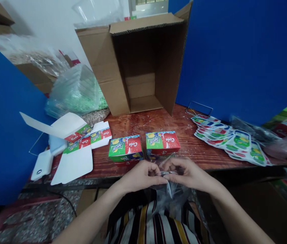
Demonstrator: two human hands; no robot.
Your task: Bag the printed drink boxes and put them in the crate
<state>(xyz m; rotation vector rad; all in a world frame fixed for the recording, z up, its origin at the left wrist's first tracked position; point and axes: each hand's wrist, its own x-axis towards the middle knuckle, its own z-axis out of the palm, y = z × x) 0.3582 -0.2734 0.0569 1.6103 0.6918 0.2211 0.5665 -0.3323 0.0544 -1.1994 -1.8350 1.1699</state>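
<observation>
My left hand (139, 176) and my right hand (186, 174) meet just below the table's front edge, both pinching the top of a small clear plastic bag (170, 193) that hangs down over my lap. Just beyond my hands, two folded little boxes printed in green and red stand side by side on the red-brown table (196, 149): the left box (125, 148) and the right box (162, 141).
A large open cardboard carton (138, 64) lies on its side at the back. Flat unfolded box blanks (80, 142) lie at the left, a fanned stack of printed blanks (231, 140) at the right. A plastic bag of green pieces (76, 91) sits back left. Blue partitions (240, 51) enclose the table.
</observation>
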